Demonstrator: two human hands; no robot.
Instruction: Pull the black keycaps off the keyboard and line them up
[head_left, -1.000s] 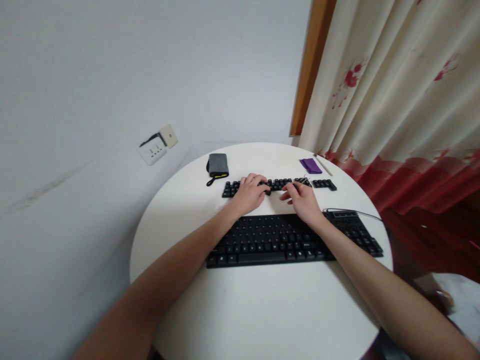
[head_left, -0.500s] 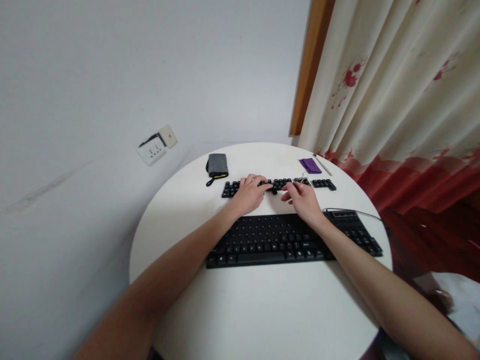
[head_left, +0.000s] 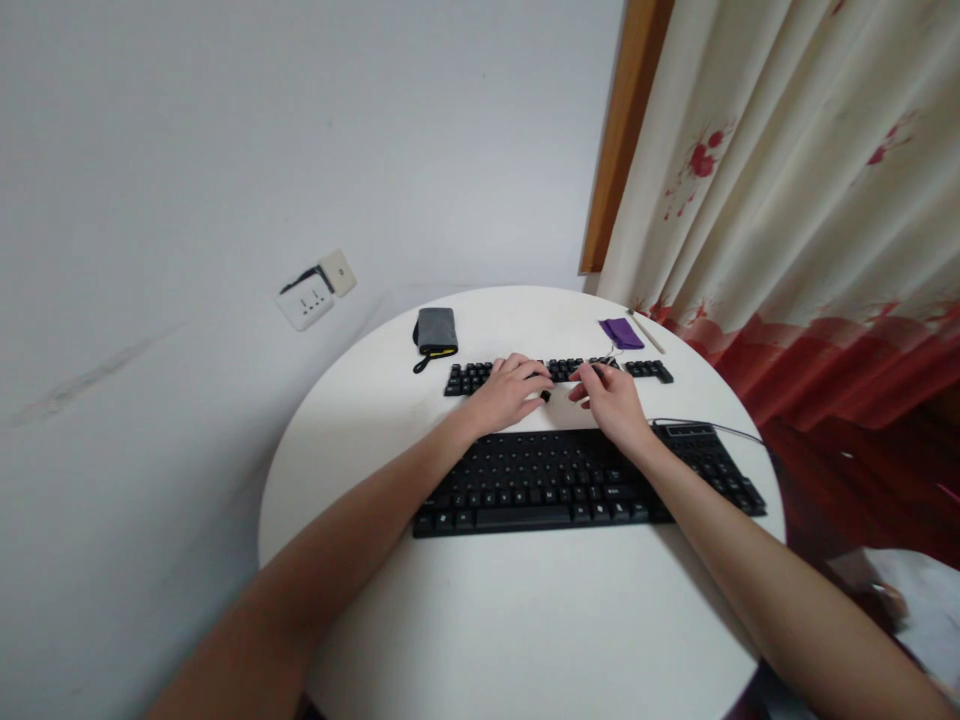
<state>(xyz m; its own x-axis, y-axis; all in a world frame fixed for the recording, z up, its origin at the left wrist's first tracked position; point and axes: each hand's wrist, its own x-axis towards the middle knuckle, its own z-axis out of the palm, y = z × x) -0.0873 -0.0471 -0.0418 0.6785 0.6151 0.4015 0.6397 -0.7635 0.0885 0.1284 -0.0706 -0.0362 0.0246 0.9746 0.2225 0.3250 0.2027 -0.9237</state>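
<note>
My left hand (head_left: pixel 511 390) lies over the row of loose black keycaps (head_left: pixel 466 378), fingers stretched and apart, holding nothing visible. By its thumb and fingertips, a single black keycap (head_left: pixel 545 396) lies on the table, nearer me than the row. Curled to the right of it, my right hand (head_left: pixel 611 400) grips a thin wire tool (head_left: pixel 613 352), perhaps a keycap puller; its wire end pokes out above the fingers, and the rest is hidden. Below both hands stretches a black keyboard (head_left: pixel 525 517). Its upper main rows are without keycaps, while the lower rows and number pad have theirs.
On the round white table (head_left: pixel 480 620), a grey pouch (head_left: pixel 436 328) with a black loop sits back left. A purple cloth (head_left: pixel 621 333) and a slim pale stick (head_left: pixel 646 332) lie back right. The keyboard cable (head_left: pixel 720 427) runs off the right edge. A wall and curtain border the table.
My left hand has shifted slightly right, its fingers spreading over the keycap row. The single keycap now shows nearer me, apart from the row. My right hand has barely moved.
</note>
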